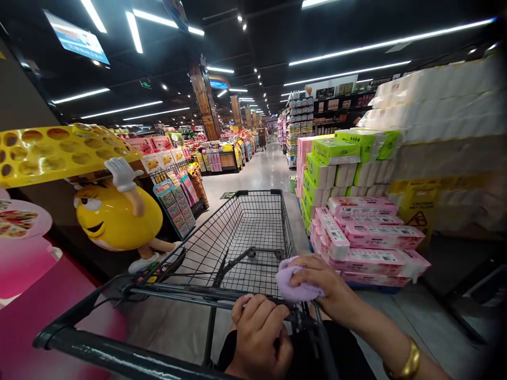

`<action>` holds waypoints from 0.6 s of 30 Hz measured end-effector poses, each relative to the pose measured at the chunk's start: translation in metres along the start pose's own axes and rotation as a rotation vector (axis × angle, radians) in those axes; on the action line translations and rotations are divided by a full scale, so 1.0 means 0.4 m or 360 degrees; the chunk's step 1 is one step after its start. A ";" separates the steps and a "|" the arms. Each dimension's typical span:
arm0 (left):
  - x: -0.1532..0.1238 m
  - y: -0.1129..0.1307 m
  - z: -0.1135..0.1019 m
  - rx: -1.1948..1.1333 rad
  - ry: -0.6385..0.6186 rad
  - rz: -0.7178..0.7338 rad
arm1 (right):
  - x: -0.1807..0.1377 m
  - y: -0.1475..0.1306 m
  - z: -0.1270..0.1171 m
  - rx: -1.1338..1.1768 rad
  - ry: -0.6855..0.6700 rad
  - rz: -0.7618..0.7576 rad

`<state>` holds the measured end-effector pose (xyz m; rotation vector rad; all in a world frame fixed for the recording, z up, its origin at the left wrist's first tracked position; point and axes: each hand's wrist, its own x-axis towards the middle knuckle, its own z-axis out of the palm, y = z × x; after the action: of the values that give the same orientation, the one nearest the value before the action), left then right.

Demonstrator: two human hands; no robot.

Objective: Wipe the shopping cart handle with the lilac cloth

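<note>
In the head view, my right hand (319, 277) presses a crumpled light purple cloth (295, 279) against the rear right corner of a shopping cart (233, 253). Its fingers are closed over the cloth, and a gold bracelet circles that wrist. Just left of it, my left hand (259, 330) is curled around the cart's dark upper rear bar (182, 296). The wire basket holds no goods. In front of me at lower left runs the thick dark push handle (119, 351), with neither hand on it.
Pink tissue packs (376, 235) and green tissue packs (328, 153) are stacked right of the cart, near a yellow wet-floor sign (420, 206). A yellow candy-mascot figure (119, 214) stands at left beside a pink display (27, 327). The aisle floor (261, 171) stretches ahead.
</note>
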<state>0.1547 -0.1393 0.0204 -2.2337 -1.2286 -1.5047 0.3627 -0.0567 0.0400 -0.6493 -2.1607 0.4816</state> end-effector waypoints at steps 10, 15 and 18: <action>0.034 -0.065 -0.112 0.0058 -0.0141 -0.0002 | 0.045 -0.037 0.095 -0.0128 -0.0267 -0.0051; 0.022 -0.152 -0.146 0.0171 -0.0133 0.0093 | 0.066 -0.072 0.159 -0.0177 -0.0234 -0.0040; -0.024 -0.204 -0.142 0.0548 -0.0068 0.0209 | 0.081 -0.080 0.173 -0.0280 -0.0286 0.0024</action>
<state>0.0562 -0.1237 0.0160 -2.0801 -1.2187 -1.1072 0.2813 -0.0710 0.0349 -0.7433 -2.3890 0.3724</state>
